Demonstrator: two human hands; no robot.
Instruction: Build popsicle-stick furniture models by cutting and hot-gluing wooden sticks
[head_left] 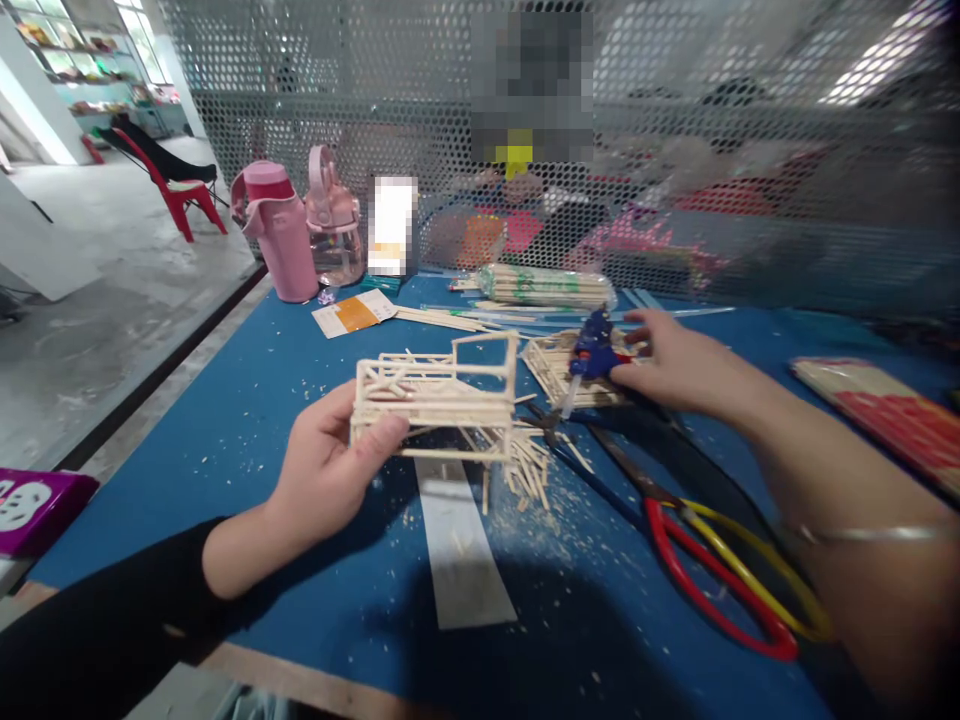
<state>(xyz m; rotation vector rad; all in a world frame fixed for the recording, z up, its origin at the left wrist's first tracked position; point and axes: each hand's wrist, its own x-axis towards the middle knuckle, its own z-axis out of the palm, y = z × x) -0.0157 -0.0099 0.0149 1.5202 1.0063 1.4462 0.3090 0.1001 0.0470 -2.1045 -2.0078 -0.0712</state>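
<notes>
The left hand [330,480] pinches the stick frame [435,395] by its near corner, lifted just above the blue surface [300,380]. Right of the frame, the right hand [679,365] closes around the blue glue gun [592,355].

Open blue mat [247,420] lies left; scissors [697,540] and stick scraps [525,465] crowd the right.

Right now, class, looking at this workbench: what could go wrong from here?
1. The left hand pinches the stick model by one corner; the thin frame might crack.
2. The right hand reaches the blue glue gun; its nozzle may burn skin.
3. The scissors lie under the right forearm and could snag it.
</notes>
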